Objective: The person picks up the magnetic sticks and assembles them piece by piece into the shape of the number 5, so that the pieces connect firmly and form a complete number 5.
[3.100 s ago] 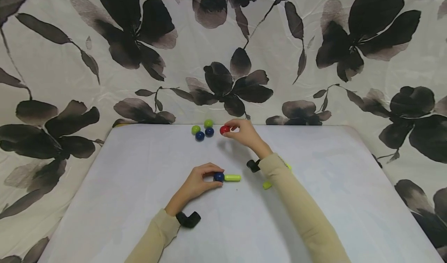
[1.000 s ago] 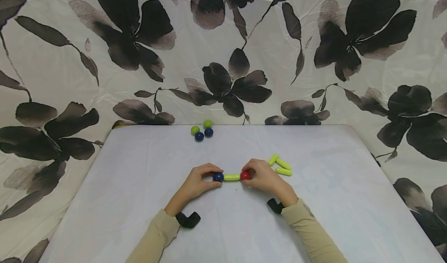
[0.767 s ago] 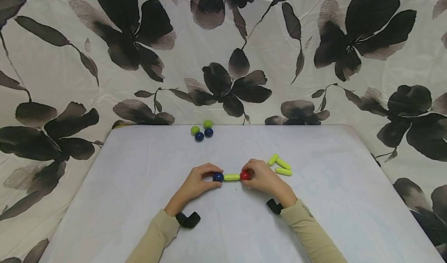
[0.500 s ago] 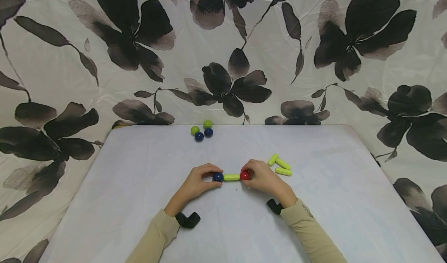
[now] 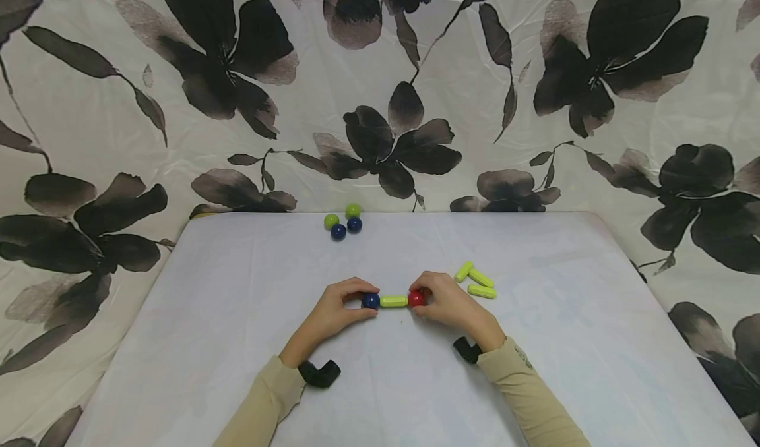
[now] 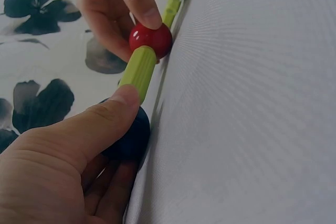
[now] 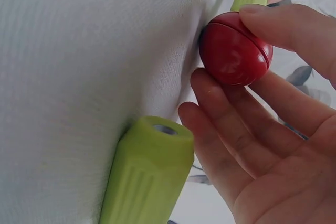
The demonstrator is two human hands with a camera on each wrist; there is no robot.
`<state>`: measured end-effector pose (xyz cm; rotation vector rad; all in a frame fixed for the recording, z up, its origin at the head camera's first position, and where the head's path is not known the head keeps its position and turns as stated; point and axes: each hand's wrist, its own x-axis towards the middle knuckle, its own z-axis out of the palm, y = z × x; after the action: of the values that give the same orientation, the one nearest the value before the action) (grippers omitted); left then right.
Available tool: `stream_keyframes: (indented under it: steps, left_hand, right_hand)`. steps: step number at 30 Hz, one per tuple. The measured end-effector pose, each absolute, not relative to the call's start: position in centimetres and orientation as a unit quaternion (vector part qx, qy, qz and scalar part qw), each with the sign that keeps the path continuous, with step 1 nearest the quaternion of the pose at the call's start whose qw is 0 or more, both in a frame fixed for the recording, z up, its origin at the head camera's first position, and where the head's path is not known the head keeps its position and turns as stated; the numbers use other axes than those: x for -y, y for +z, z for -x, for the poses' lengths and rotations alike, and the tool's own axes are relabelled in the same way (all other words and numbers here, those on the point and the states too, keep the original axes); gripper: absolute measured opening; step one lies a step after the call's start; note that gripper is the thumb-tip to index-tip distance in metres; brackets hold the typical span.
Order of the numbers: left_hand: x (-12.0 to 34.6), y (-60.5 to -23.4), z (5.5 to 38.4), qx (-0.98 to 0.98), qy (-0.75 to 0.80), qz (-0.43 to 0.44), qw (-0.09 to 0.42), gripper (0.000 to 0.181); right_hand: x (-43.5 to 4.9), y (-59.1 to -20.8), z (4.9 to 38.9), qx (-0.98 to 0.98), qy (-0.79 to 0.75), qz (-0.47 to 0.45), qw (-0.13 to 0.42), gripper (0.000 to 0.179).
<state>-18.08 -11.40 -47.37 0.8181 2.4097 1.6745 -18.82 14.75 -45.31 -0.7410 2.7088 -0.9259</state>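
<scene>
A lime-green rod [image 5: 394, 301] lies on the table between a dark blue ball [image 5: 371, 301] and a red ball [image 5: 415, 298], all in one line. My left hand [image 5: 336, 310] grips the blue ball between thumb and fingers. At the other end my right hand [image 5: 449, 302] pinches the red ball. Both wrist views show the rod's ends against the balls; in the right wrist view the red ball [image 7: 235, 49] has a seam round it. A loose green rod [image 7: 149, 174] with a metal disc in its end lies close to the right fingers.
Several loose lime-green rods [image 5: 481, 278] lie just beyond the right hand. Two green balls [image 5: 331, 221] and two dark blue balls [image 5: 338, 232] sit by the far edge of the white table [image 5: 237, 269]. A floral cloth [image 5: 505, 91] hangs behind.
About three seconds ago the right hand held the red ball near the far edge. It came down to the rod's right end, and both hands have stayed still over the last second.
</scene>
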Motion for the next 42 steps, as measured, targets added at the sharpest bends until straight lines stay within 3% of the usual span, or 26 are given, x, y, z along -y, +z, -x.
stream_keyframes:
  steps: [24, 42]
  left_hand:
    - [11.4, -47.4, 18.2, -0.788, 0.553, -0.264, 0.058, 0.035]
    - [11.5, -47.6, 18.3, -0.789, 0.55, -0.267, 0.056, 0.035]
  right_hand:
    - [-15.3, -44.8, 19.0, -0.907, -0.316, 0.26, 0.095, 0.035]
    - [-19.9, -42.7, 19.3, -0.914, -0.311, 0.257, 0.036, 0.024]
